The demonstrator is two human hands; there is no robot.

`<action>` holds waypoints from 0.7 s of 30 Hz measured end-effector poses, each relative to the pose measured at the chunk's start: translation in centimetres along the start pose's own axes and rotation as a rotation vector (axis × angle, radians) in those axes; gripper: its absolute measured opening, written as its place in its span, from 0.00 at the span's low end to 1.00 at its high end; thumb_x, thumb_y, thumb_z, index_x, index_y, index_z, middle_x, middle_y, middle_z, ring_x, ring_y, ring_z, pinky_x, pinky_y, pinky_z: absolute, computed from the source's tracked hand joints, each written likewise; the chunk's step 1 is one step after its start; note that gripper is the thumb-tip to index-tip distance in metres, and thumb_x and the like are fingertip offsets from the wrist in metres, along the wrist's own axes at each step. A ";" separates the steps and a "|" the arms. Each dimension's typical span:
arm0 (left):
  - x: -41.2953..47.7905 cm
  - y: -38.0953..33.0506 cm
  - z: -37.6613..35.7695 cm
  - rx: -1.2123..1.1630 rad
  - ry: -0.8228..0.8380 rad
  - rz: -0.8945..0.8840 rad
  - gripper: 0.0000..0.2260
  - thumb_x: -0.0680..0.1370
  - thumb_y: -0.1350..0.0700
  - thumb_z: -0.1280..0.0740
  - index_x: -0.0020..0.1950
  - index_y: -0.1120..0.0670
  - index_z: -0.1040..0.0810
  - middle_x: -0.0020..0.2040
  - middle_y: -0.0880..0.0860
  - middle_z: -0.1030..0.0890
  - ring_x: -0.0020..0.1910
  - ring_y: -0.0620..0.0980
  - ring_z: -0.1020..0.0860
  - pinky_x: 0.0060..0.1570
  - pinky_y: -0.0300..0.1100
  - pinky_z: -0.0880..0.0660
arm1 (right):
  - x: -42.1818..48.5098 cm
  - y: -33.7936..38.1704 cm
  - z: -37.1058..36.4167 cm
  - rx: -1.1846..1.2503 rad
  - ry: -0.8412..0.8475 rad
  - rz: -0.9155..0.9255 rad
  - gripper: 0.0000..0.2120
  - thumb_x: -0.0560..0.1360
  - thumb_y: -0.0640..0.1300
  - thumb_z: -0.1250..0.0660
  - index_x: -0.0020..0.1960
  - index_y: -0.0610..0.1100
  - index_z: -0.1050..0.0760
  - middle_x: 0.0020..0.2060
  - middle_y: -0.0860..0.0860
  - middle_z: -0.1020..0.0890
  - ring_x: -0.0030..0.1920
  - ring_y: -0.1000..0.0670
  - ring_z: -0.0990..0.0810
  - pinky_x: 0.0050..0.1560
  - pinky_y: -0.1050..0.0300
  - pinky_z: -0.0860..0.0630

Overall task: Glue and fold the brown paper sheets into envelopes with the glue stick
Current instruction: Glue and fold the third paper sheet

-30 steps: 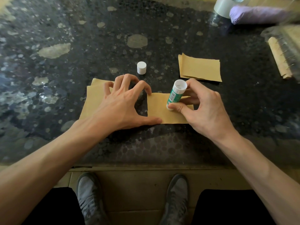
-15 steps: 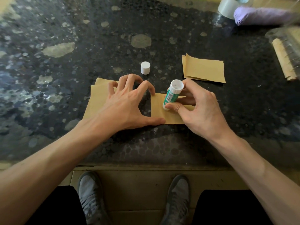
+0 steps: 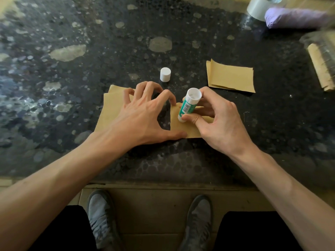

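Head view: left hand [image 3: 137, 116] spread wide, fingers arched, index fingertip and thumb pressing down on the brown paper sheet [image 3: 183, 127] near the front edge of the dark speckled table [image 3: 90, 33], the other fingers over a stack of brown sheets [image 3: 110, 109] just to its left. Right hand [image 3: 217, 122] pinches the green-and-white glue stick [image 3: 188, 107], tilted, lower end on that sheet. White cap [image 3: 165, 74] stands just beyond the left fingertips; a pile of folded brown pieces [image 3: 231, 77] lies farther right, apart.
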State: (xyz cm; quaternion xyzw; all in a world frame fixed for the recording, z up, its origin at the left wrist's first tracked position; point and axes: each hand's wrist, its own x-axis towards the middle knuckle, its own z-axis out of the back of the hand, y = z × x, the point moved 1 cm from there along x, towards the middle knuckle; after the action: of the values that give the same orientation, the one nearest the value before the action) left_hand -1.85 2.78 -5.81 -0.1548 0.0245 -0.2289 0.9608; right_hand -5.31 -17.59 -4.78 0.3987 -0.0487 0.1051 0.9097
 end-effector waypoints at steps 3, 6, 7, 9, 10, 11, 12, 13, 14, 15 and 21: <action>-0.1 0.0 0.1 0.001 -0.002 -0.002 0.36 0.65 0.19 0.35 0.66 0.38 0.32 0.67 0.46 0.35 0.73 0.49 0.41 0.69 0.53 0.45 | 0.1 0.4 0.0 0.013 0.010 0.006 0.15 0.77 0.43 0.24 0.60 0.51 0.24 0.53 0.65 0.18 0.58 0.67 0.20 0.58 0.71 0.23; -0.1 0.0 0.0 0.008 -0.018 -0.008 0.37 0.65 0.19 0.35 0.67 0.38 0.32 0.67 0.46 0.35 0.72 0.50 0.40 0.68 0.52 0.44 | 0.2 0.7 0.0 0.008 0.012 0.013 0.15 0.77 0.43 0.24 0.59 0.53 0.25 0.56 0.62 0.17 0.60 0.62 0.19 0.60 0.67 0.21; -0.1 -0.1 0.0 0.013 -0.021 -0.010 0.37 0.65 0.19 0.35 0.67 0.38 0.32 0.67 0.46 0.34 0.72 0.50 0.39 0.68 0.52 0.44 | 0.3 0.8 -0.1 0.009 0.012 0.013 0.15 0.77 0.43 0.24 0.58 0.54 0.26 0.55 0.62 0.17 0.60 0.62 0.19 0.59 0.67 0.21; -0.2 -0.1 -0.1 0.014 -0.027 -0.012 0.37 0.66 0.20 0.36 0.68 0.39 0.33 0.67 0.47 0.34 0.72 0.51 0.39 0.67 0.51 0.44 | 0.3 0.9 -0.1 0.016 0.009 0.009 0.15 0.77 0.44 0.24 0.58 0.54 0.26 0.54 0.63 0.18 0.59 0.63 0.19 0.59 0.66 0.21; -0.2 -0.1 -0.1 0.012 -0.034 -0.015 0.37 0.66 0.20 0.36 0.68 0.39 0.33 0.67 0.47 0.34 0.72 0.51 0.39 0.66 0.51 0.44 | 0.3 0.9 -0.2 0.022 0.006 0.006 0.15 0.77 0.44 0.23 0.58 0.53 0.25 0.53 0.63 0.18 0.59 0.63 0.19 0.59 0.66 0.20; -0.3 -0.1 -0.2 0.011 -0.042 -0.018 0.36 0.66 0.20 0.36 0.68 0.39 0.33 0.67 0.47 0.33 0.72 0.51 0.38 0.66 0.51 0.44 | 0.3 0.9 -0.2 0.032 0.003 0.002 0.15 0.77 0.45 0.23 0.59 0.52 0.24 0.53 0.64 0.18 0.59 0.63 0.18 0.58 0.66 0.20; -0.3 -0.1 -0.2 0.015 -0.047 -0.022 0.36 0.67 0.20 0.36 0.68 0.39 0.32 0.67 0.48 0.33 0.72 0.52 0.38 0.65 0.51 0.44 | 0.3 0.9 -0.3 0.044 -0.003 0.000 0.15 0.76 0.45 0.23 0.59 0.50 0.24 0.52 0.64 0.18 0.58 0.64 0.18 0.57 0.67 0.20; -0.2 0.0 -0.2 0.021 -0.047 -0.024 0.36 0.67 0.20 0.36 0.67 0.39 0.32 0.67 0.48 0.33 0.71 0.52 0.37 0.66 0.51 0.43 | 0.3 0.9 -0.4 0.057 -0.008 0.000 0.16 0.76 0.45 0.22 0.59 0.49 0.24 0.52 0.66 0.19 0.57 0.66 0.19 0.55 0.70 0.21; -0.2 0.0 -0.2 0.025 -0.043 -0.025 0.36 0.67 0.19 0.37 0.67 0.39 0.32 0.67 0.48 0.33 0.71 0.52 0.37 0.66 0.52 0.43 | 0.3 0.9 -0.4 0.070 -0.012 -0.001 0.16 0.76 0.45 0.22 0.59 0.48 0.23 0.51 0.68 0.20 0.56 0.69 0.19 0.53 0.72 0.22; -0.2 0.0 -0.3 0.026 -0.038 -0.025 0.36 0.67 0.19 0.37 0.67 0.39 0.32 0.67 0.48 0.33 0.72 0.52 0.37 0.66 0.52 0.43 | 0.3 0.9 -0.5 0.080 -0.016 -0.003 0.16 0.75 0.46 0.22 0.59 0.48 0.23 0.51 0.68 0.20 0.55 0.70 0.20 0.52 0.73 0.23; -0.1 0.0 -0.2 0.027 -0.032 -0.017 0.38 0.67 0.19 0.38 0.69 0.39 0.32 0.67 0.48 0.33 0.71 0.51 0.37 0.66 0.51 0.42 | 0.5 0.9 -0.9 0.076 -0.018 -0.001 0.15 0.76 0.44 0.23 0.59 0.48 0.24 0.53 0.63 0.18 0.56 0.67 0.19 0.55 0.70 0.21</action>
State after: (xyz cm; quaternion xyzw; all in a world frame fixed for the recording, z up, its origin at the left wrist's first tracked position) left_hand -1.97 2.76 -6.03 -0.1456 0.0045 -0.2349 0.9610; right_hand -5.03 -16.23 -4.62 0.4338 -0.0525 0.1028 0.8936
